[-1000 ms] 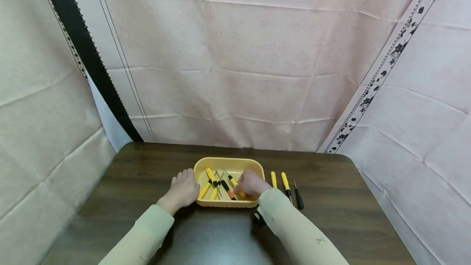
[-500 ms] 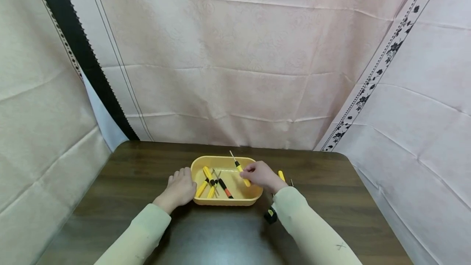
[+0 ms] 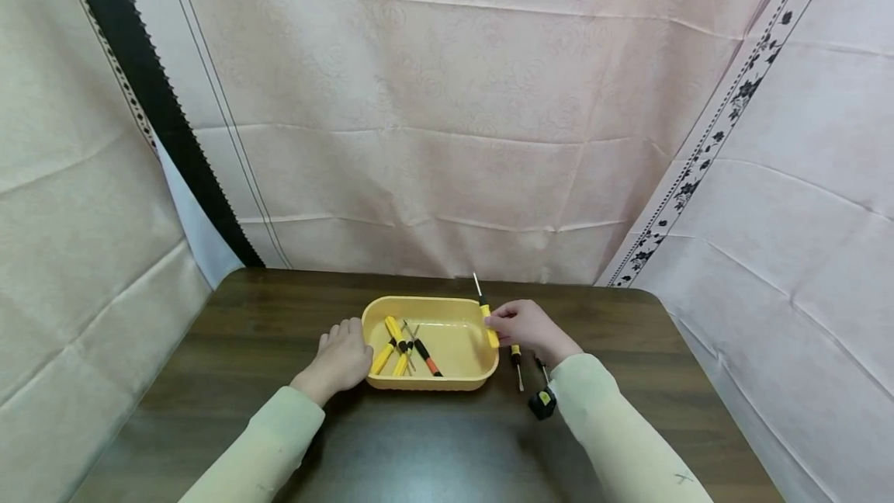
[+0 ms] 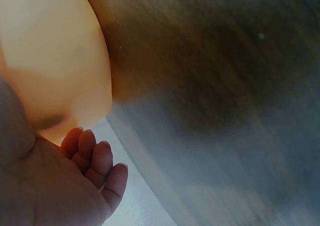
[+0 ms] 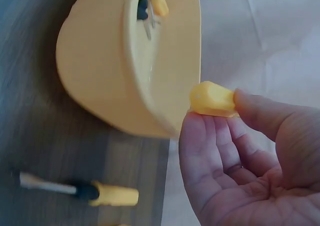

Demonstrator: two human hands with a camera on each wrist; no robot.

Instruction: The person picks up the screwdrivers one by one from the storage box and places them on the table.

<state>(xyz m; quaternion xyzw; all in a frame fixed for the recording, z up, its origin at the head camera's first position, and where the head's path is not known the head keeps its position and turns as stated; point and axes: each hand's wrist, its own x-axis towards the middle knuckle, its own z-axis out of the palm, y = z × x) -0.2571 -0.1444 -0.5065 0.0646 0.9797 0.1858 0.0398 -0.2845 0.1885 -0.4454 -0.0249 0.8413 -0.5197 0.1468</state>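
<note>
My right hand (image 3: 528, 327) pinches a screwdriver (image 3: 491, 330) by its yellow handle between thumb and fingertips, over the right rim of a yellow plastic tray (image 3: 457, 298). Its shaft points up and away. In the right wrist view only the yellow handle end (image 5: 212, 98) shows. My left hand (image 3: 341, 357) rests against the tray's left side; the left wrist view shows its fingers (image 4: 102, 158) loosely bent beside the tray wall (image 4: 65, 50), the thumb hidden. Inside the tray, to the left, lie several yellow-and-black screwdrivers (image 3: 394, 332) and one black-and-orange screwdriver (image 3: 427, 358).
Right of the tray on the dark wooden table (image 3: 419, 449) lies a yellow-handled screwdriver (image 3: 517, 367), with another metal shaft (image 3: 542, 369) partly under my right arm. A small black-and-yellow block (image 3: 542, 404) sits nearby. A pale cloth (image 3: 447, 138) hangs behind the table.
My right hand has lifted the screwdriver out of the tray's inside and carried it right, to above the right rim. The left hand has stayed at the tray's left side.
</note>
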